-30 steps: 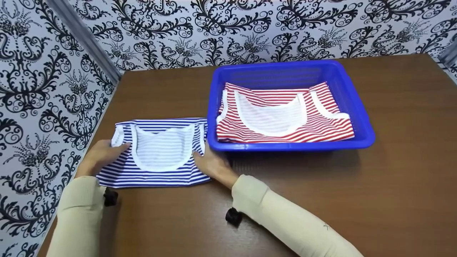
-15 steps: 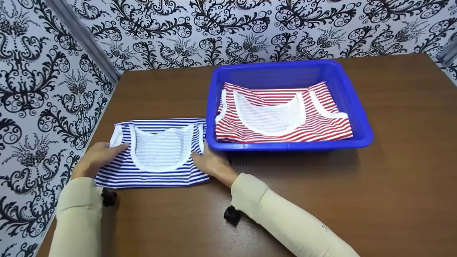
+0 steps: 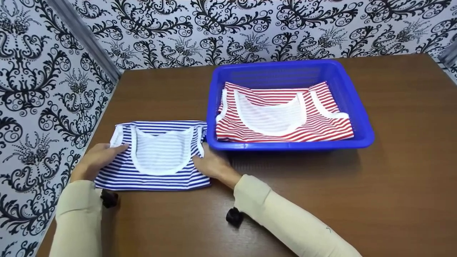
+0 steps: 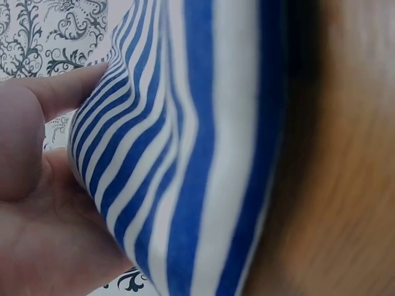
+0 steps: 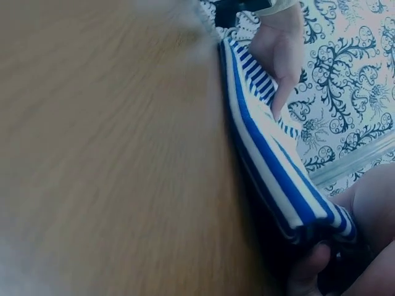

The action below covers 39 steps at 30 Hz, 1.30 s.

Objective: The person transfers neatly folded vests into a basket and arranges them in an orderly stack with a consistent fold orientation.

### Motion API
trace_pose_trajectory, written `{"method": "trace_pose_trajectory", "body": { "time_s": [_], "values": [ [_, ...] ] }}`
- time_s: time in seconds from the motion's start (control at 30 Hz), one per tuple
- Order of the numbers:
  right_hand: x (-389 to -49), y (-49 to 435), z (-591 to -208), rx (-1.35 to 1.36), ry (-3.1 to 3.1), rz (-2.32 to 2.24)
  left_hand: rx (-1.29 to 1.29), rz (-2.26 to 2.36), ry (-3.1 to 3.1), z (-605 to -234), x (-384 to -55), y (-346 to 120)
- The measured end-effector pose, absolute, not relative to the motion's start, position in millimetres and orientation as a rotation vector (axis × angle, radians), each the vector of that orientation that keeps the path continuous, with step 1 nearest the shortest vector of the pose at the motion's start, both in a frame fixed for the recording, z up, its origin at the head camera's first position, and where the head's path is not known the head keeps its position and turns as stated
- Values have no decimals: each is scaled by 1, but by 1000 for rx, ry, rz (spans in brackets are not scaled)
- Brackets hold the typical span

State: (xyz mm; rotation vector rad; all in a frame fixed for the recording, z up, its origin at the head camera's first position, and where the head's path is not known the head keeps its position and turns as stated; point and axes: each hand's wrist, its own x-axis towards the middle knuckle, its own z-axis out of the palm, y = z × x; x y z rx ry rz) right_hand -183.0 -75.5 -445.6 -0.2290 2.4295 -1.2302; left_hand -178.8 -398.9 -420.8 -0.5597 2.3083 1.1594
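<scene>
A folded blue-and-white striped tank top (image 3: 160,153) with white trim lies flat in front of me, its neckline facing up. My left hand (image 3: 98,160) grips its left side, thumb on top and the other fingers beneath, as the left wrist view shows on the striped cloth (image 4: 166,166). On the opposite side my right hand (image 3: 212,164) holds the edge by the armhole, thumb over the fabric. In the right wrist view a fingertip (image 5: 315,262) of that hand shows under the folded layers. A gap shows between the cloth's near edge and the table in both wrist views.
A blue plastic basket (image 3: 292,145) stands on the brown table (image 3: 171,221), its left rim overlapping the top's right edge in the head view. Inside lies a folded red-and-white striped tank top (image 3: 332,128). Patterned walls (image 3: 250,32) border the table at the back and left.
The blue-striped tank top has shifted slightly toward me in the head view, with both hands keeping their hold on its sides. The basket stays put.
</scene>
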Motion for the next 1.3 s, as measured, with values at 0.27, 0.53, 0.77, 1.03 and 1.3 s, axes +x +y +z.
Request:
{"method": "trace_pose_trajectory", "body": {
  "time_s": [0.27,0.53,0.77,1.03,1.3],
  "values": [
    [-177,-74,-443,-295,2428,-1261,-526,1323,2201,-420,-170,-399],
    [-172,-79,-442,-319,2493,-1239,-528,1353,2193,-418,-165,-397],
    [-164,-84,-438,-405,2613,-1250,-546,1323,2249,-416,-163,-397],
    [-157,-90,-434,-505,2717,-1332,-562,1335,2255,-415,-161,-398],
    [-155,-92,-431,-510,2701,-1378,-603,1380,2230,-415,-161,-399]
  ]
}}
